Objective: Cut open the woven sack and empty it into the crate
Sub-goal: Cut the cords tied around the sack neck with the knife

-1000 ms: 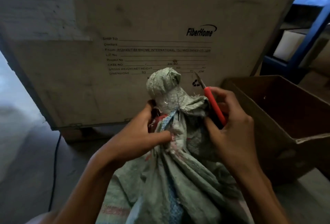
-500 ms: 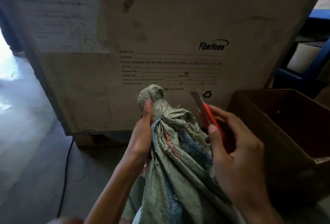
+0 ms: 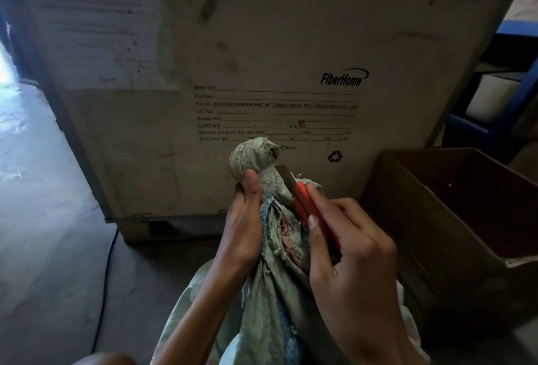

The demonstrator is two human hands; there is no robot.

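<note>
Shipping case: wooden crate-like case (image 3: pixel 262 44) printed FiberHome fills the far side of the scene; it stands closed and looks like backdrop only.
Receiving crate: brown open-topped box (image 3: pixel 454 219) stands on the floor at the right, just beside the sack; the part of its inside that shows holds nothing, so emptying has not begun by my reading.
Floor: grey concrete floor (image 3: pixel 52 219), with a dark cable (image 3: pixel 106 277) running along it at the left.
Woven sack: green woven sack (image 3: pixel 270 300) stands in the near centre between the two forearms, its body full and its neck gathered upward.
Tied neck: bunched knot (image 3: pixel 253 158) at the sack's top is closed; I cannot tell if any tie has been cut through.
Left hand: left hand (image 3: pixel 244 230) is wrapped around the neck just below the knot, thumb pressed up against the bunch, holding it steady.
Right hand: right hand (image 3: pixel 349 265) is closed around a red utility knife (image 3: pixel 308 210), forefinger laid along the handle.
Blade: bare blade (image 3: pixel 283 174) touches the right side of the neck right under the knot.
Progress: early, as I judge it; the cut is just being made.
Left to do: sever the neck, open the mouth, tip the contents into the box at the right.
</note>
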